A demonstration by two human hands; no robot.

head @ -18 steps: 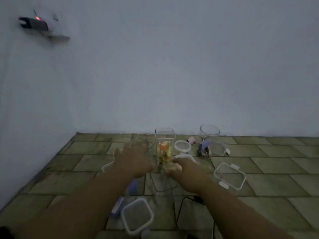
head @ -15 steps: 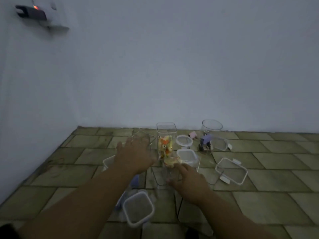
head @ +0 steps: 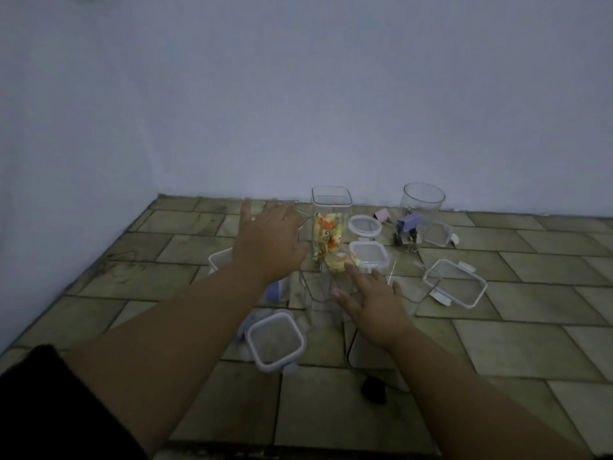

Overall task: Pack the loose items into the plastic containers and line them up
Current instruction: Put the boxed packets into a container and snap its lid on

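Note:
A tall square clear container (head: 331,220) stands on the tiled floor, partly filled with orange and yellow wrapped sweets. One loose sweet (head: 337,262) lies at its foot. My left hand (head: 265,242) hovers open just left of that container. My right hand (head: 371,298) is spread flat near the floor, its fingertips close to the loose sweet, beside an empty clear container (head: 320,293). A round clear container (head: 423,202) stands at the back right with purple and black binder clips (head: 409,227) in front of it.
Several lids lie about: a round one (head: 365,225), small square ones (head: 369,255) (head: 438,233), a large one (head: 455,283) on the right, another (head: 275,341) close to me. A black cable and plug (head: 373,388) lie near my right arm. The blue wall stands behind.
My right hand has drawn back toward me and opened; the sweet it held at the container now lies on the floor. My left hand has stayed beside the tall container.

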